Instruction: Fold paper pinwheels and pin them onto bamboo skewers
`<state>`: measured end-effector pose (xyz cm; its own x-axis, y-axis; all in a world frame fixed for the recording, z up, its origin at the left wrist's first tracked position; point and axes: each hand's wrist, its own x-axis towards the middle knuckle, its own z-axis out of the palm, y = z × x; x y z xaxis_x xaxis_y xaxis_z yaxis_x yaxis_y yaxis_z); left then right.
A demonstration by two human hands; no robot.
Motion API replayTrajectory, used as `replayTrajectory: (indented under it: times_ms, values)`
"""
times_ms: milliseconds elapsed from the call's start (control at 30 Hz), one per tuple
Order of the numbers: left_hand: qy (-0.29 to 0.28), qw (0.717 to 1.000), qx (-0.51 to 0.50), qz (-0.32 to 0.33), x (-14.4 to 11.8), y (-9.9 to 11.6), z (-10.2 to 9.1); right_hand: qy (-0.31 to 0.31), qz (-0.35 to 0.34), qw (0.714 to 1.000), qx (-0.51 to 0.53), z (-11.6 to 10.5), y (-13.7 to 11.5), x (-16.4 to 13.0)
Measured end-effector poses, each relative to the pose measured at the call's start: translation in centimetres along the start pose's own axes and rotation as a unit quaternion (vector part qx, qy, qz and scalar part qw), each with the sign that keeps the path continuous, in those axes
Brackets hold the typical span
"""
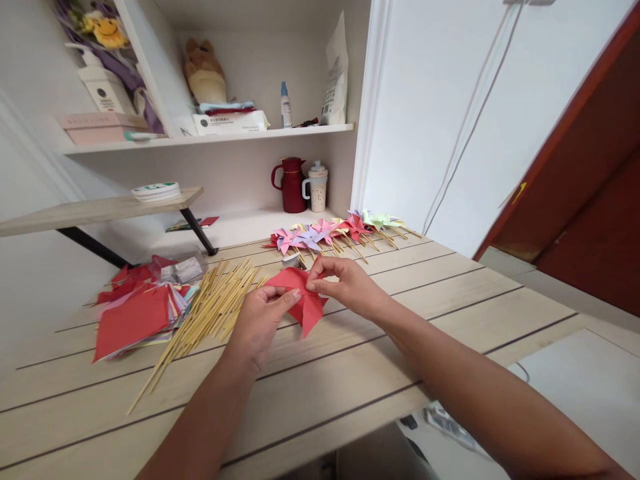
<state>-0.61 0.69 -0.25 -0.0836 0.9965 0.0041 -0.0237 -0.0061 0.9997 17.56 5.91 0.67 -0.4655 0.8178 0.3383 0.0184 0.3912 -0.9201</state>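
Pale wood-grain planks with dark seams make up the table [410, 313], the broadest surface in view. At its far edge lies a row of finished paper pinwheels [335, 233] in pink, lilac, red and pale green, each on a thin stick. To the left a loose heap of flat paper sheets [135, 313], mostly red, sits just beside a fanned bundle of slim bamboo sticks [210, 310]. Further back, against the wall, a glossy dark red jug [291, 185] stands next to a speckled cream cup [317, 187] with a lid; the print on the shelf boxes is too small to read. Near the table's middle, the left hand [260, 320] and right hand [345, 280] both pinch a folded red paper piece [307, 307], its pointed tip hanging toward the near edge, fingers closed on its upper folds.
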Motion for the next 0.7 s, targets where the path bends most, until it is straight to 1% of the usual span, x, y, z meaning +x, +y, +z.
replayTrajectory:
  times_ms: [167, 400, 500, 567, 633, 700]
  values:
    - [0.008, 1.000, 0.007, 0.005, -0.09, -0.01, 0.08, 0.026, -0.043, 0.998, -0.048, 0.09, -0.26, -0.06]
    - [-0.004, 1.000, 0.009, 0.011, -0.13, -0.10, 0.12, 0.033, -0.055, 0.997, -0.053, 0.03, -0.19, -0.14]
    - [-0.003, 1.000, 0.012, 0.013, -0.03, -0.20, 0.11, 0.032, -0.043, 0.998, -0.045, -0.01, -0.02, -0.13]
    - [-0.004, 1.000, 0.006, 0.013, 0.05, -0.29, 0.08, 0.027, -0.025, 0.999, -0.015, -0.03, 0.13, -0.07]
    - [-0.020, 1.000, -0.009, 0.017, 0.11, -0.36, 0.01, 0.025, 0.007, 0.999, 0.037, -0.07, 0.31, 0.05]
    - [-0.050, 0.998, -0.024, 0.023, 0.13, -0.38, -0.09, 0.032, 0.032, 0.996, 0.083, -0.14, 0.49, 0.24]
